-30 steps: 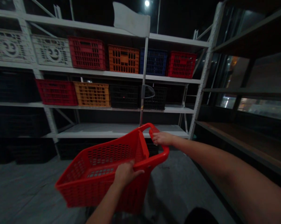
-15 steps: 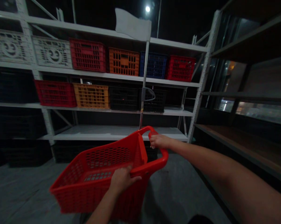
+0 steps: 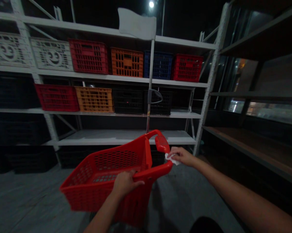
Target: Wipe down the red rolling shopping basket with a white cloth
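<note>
A red shopping cart [image 3: 91, 199] stands upright on the grey floor [image 3: 27, 204], in the lower middle of the frame. My left grip [image 3: 123, 185] is hooked over its near rim, thumb stretched along the outside toward the right; I judge this steadies the basket. My right grip [image 3: 183, 157], right of centre, pinches a crumpled white tissue [image 3: 176, 162] against the bend of the cart's handle [image 3: 165, 169], probably so the soft paper meets the plastic while the left side braces.

The cart's long axis runs from the handle, at centre right, down to its front end at lower left, so it points left and slightly toward the bottom of the frame. A pole [image 3: 151, 64] with a pale flag [image 3: 138, 26] rises behind the handle; I cannot tell how its foot is fixed. Behind, a white rack [image 3: 126, 138] bears coloured crates [image 3: 89, 56] in rows, long sides outward, likely for easy reach.
</note>
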Tool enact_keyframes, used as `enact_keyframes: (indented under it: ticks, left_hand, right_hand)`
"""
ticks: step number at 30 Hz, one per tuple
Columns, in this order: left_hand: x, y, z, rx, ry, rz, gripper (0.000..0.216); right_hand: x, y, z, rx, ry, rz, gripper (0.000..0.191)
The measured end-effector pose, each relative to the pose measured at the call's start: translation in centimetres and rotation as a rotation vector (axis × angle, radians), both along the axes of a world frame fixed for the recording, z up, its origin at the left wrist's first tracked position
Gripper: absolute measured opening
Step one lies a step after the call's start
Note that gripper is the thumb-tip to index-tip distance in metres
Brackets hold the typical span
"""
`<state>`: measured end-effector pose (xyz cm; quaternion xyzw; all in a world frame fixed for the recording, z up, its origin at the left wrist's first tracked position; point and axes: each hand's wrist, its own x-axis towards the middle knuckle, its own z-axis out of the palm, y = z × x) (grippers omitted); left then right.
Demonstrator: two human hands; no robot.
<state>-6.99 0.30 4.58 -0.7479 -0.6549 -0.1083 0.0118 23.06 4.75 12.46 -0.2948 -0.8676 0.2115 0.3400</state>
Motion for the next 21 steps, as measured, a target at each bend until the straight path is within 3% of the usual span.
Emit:
enact_keyframes:
  ticks: [3, 7, 10, 13, 16, 19, 21]
  left_hand:
    - [-0.2, 0.2, 0.0, 0.041, 0.000, -0.061, 0.063]
    - [0.0, 0.4, 0.0, 0.059, 0.029, -0.051, 0.064]
    - [0.4, 0.5, 0.1, 0.051, 0.051, -0.010, 0.065]
    - [0.6, 0.4, 0.2, 0.036, 0.048, 0.007, 0.064]
    - [0.6, 0.3, 0.3, 0.031, 0.046, 0.014, 0.062]
    - [0.6, 0.2, 0.2, 0.059, 0.058, -0.008, 0.064]
    - [0.6, 0.1, 0.2, 0.071, 0.068, -0.017, 0.064]
  right_hand:
    - [-0.1, -1.0, -1.1, 0.050, 0.114, -0.055, 0.019]
    - [-1.1, 1.0, -3.0, 0.088, 0.361, -0.330, 0.021]
    - [-2.9, 1.0, -5.6, 0.079, 0.666, -0.589, 0.023]
    - [-5.3, -1.6, -8.7, 0.024, 0.903, -0.756, 0.024]
    - [-8.0, -4.8, -11.4, 0.062, 0.949, -0.764, 0.019]
    - [-10.3, -6.4, -13.0, 0.289, 0.718, -0.606, 0.012]
    - [-11.0, -6.5, -13.5, 0.430, 0.545, -0.505, 0.018]
